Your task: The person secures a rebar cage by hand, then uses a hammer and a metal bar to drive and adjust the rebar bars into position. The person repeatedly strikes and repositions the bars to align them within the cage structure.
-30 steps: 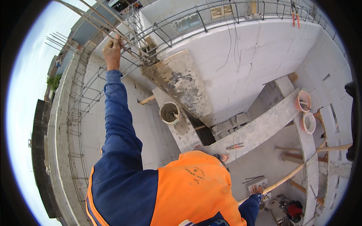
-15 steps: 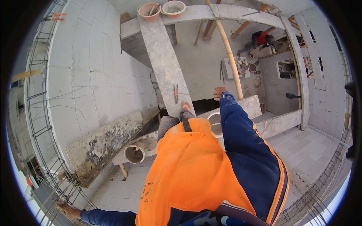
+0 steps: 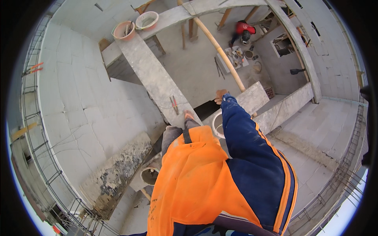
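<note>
My right hand [image 3: 221,96] is stretched forward past my blue sleeve, fingers somewhat apart and holding nothing that I can see. Below it is a dark gap beside the plank, and a long wooden pole [image 3: 220,51] stands close by on the right. My left hand is out of the picture; only a sliver of its sleeve shows at the lower edge. By my bare foot [image 3: 189,115], red-handled pincers [image 3: 174,105] lie on the long grey plank [image 3: 151,74]. A pale bucket [image 3: 216,125] is partly hidden behind my right forearm.
An orange tub [image 3: 124,31] with tools and a white tub [image 3: 146,19] stand at the plank's far end. Another bucket [image 3: 149,176] is at lower left. Red-handled pliers [image 3: 34,70] hang on the rebar cage [image 3: 25,104]. A person in red [image 3: 245,28] bends over on the floor below.
The view has swung, so the scene sits further left and is tilted. My left hand, earlier at the rebar at lower left, has left the picture. My right arm stays stretched forward.
</note>
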{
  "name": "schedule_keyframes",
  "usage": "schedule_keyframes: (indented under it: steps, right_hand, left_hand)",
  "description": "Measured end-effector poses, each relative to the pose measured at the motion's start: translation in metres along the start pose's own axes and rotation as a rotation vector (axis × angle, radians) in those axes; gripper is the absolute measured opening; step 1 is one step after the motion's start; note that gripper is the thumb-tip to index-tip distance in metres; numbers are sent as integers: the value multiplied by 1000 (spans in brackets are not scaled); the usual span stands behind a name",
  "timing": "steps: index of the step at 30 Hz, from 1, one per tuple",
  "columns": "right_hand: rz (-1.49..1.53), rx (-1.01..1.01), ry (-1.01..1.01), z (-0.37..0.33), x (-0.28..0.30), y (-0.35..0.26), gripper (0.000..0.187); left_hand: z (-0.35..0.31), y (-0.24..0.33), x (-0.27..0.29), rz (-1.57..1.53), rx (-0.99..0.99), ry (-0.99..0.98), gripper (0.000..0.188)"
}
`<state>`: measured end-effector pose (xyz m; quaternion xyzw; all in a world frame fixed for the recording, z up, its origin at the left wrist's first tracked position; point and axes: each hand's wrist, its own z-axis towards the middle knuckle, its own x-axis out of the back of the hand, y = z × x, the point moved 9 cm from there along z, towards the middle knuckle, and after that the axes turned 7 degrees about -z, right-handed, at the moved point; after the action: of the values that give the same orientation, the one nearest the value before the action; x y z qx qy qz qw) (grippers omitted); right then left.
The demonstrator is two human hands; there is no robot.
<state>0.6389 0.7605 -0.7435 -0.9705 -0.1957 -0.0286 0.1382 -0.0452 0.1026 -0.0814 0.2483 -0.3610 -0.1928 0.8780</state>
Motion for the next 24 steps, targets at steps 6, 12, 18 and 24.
schedule_keyframes:
  steps: [6,12,18,24]
  right_hand:
    - [85,-11,73,7,14,15,45]
    - [50,1,48,-4,21,28,43]
    - [23,1,42,-10,26,39,42]
    - [-33,17,31,-7,27,33,42]
  left_hand:
    - [-26,6,-17,70,-20,-31,35]
    - [-40,10,-26,97,-46,-56,35]
    - [-51,9,-31,126,-61,-61,35]
    - [-61,3,-34,162,-51,-48,36]
